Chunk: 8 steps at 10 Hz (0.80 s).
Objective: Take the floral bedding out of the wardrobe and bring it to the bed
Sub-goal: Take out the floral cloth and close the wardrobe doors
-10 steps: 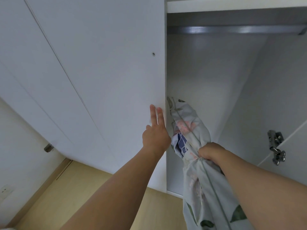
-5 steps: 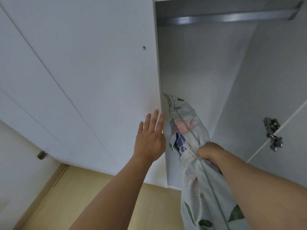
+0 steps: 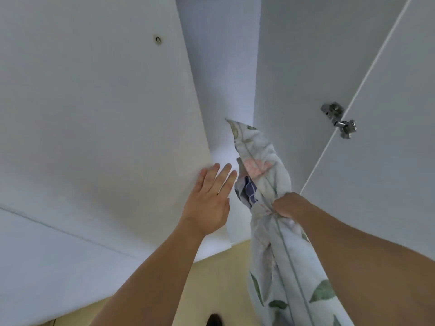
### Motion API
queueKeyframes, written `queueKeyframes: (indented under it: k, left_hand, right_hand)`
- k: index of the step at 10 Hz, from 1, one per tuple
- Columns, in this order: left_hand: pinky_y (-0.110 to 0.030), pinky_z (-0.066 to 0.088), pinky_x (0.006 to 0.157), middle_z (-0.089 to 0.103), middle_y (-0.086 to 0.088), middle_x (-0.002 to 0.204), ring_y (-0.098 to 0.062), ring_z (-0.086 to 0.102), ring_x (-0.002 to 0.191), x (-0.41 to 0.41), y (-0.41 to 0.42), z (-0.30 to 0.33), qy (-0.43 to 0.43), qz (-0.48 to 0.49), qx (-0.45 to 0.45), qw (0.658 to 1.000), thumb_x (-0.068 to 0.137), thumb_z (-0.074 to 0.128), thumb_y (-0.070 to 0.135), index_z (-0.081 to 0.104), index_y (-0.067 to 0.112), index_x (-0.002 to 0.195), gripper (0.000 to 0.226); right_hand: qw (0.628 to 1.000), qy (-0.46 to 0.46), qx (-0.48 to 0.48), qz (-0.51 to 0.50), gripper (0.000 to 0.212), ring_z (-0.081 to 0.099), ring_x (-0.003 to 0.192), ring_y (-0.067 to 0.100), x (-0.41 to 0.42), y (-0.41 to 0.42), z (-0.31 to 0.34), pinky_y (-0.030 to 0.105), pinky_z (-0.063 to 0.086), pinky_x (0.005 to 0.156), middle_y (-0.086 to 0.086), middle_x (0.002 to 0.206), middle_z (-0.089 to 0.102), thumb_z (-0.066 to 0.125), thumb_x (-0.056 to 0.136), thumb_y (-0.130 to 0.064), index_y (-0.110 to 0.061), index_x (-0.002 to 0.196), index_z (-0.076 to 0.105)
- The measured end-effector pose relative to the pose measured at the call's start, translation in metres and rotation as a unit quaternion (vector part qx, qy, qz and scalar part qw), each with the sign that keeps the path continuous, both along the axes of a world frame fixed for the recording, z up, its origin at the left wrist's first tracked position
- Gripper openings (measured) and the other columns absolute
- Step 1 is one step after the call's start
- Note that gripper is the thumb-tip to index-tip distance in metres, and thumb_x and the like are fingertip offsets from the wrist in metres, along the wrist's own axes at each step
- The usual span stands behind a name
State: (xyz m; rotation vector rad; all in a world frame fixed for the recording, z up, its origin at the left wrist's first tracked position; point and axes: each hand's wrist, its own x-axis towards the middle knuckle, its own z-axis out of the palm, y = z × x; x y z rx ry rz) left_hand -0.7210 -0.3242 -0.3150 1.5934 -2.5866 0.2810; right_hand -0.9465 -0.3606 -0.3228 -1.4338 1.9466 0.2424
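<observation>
Both hands were up: right hand (image 3: 286, 205) fisted tight around the bunched floral bedding (image 3: 277, 255), left hand (image 3: 209, 201) flat, fingers loosely spread, against the wardrobe door (image 3: 101, 109)

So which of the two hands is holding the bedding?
The right hand, a closed fist around the bunched floral bedding. The left hand is open, fingers spread, by the door.
</observation>
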Motion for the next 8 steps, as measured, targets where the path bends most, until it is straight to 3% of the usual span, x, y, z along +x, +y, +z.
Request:
queueKeyframes:
  k: [2,3,4,5,6,7,8]
  left_hand:
    - [-0.052,0.015,0.119,0.021,-0.008,0.160,-0.031,0.015,0.148,0.000,0.008,0.002,-0.008,-0.049,0.018,0.999,0.090,0.043,0.028,0.028,0.013,0.152,0.066]
    - [-0.052,0.015,0.119,0.022,-0.009,0.160,-0.031,0.015,0.148,-0.014,0.010,0.007,0.002,-0.072,0.027,0.997,0.090,0.039,0.029,0.029,0.012,0.152,0.064]
    - [-0.050,0.007,0.120,0.012,-0.008,0.163,-0.029,0.005,0.150,-0.027,0.011,0.008,-0.015,-0.129,0.036,0.991,0.093,0.036,0.030,0.019,0.014,0.154,0.066]
    - [-0.048,-0.001,0.121,0.001,-0.006,0.164,-0.027,-0.005,0.150,-0.042,0.015,0.009,-0.024,-0.189,0.049,0.980,0.096,0.034,0.030,0.008,0.017,0.155,0.067]
    - [-0.048,-0.001,0.121,0.002,-0.005,0.163,-0.027,-0.004,0.149,-0.061,0.025,0.019,-0.020,-0.256,0.042,0.965,0.095,0.038,0.029,0.009,0.017,0.155,0.068]
    - [-0.046,-0.007,0.120,-0.002,-0.004,0.163,-0.025,-0.008,0.149,-0.083,0.042,0.036,-0.031,-0.321,0.059,0.945,0.094,0.039,0.027,0.007,0.018,0.155,0.070]
    - [-0.046,-0.009,0.120,-0.007,-0.003,0.163,-0.025,-0.012,0.149,-0.115,0.059,0.056,-0.040,-0.365,0.051,0.929,0.093,0.037,0.026,0.002,0.019,0.155,0.072]
  right_hand:
    - [0.990,-0.003,0.054,-0.127,0.037,0.059,0.114,0.027,-0.007,0.059,0.002,0.029,0.047,0.092,0.015,0.126,0.058,0.045,0.095,-0.021,0.000,0.123,0.056]
    - [0.987,-0.011,0.070,-0.145,0.038,0.054,0.122,0.027,-0.010,0.077,0.007,0.030,0.043,0.099,0.014,0.134,0.054,0.039,0.099,-0.020,-0.001,0.130,0.052]
    - [0.982,-0.006,0.044,-0.186,0.037,0.054,0.122,0.027,-0.009,0.107,0.011,0.030,0.043,0.099,0.013,0.133,0.055,0.039,0.098,-0.016,-0.002,0.129,0.054]
    - [0.957,-0.030,0.017,-0.287,0.037,0.053,0.122,0.029,-0.012,0.149,0.007,0.031,0.044,0.088,0.015,0.130,0.057,0.044,0.095,-0.017,-0.001,0.126,0.056]
    - [0.933,-0.025,0.004,-0.358,0.036,0.058,0.102,0.029,-0.017,0.195,0.003,0.027,0.037,0.074,0.016,0.112,0.060,0.044,0.095,-0.019,0.001,0.124,0.055]
    - [0.919,-0.001,0.002,-0.393,0.037,0.056,0.083,0.025,-0.022,0.242,0.003,0.027,0.039,0.071,0.012,0.094,0.055,0.050,0.092,-0.020,0.002,0.122,0.054]
    - [0.924,-0.002,0.002,-0.382,0.038,0.057,0.110,0.030,-0.038,0.288,0.022,0.031,0.044,0.079,0.010,0.101,0.050,0.042,0.096,-0.017,0.001,0.127,0.055]
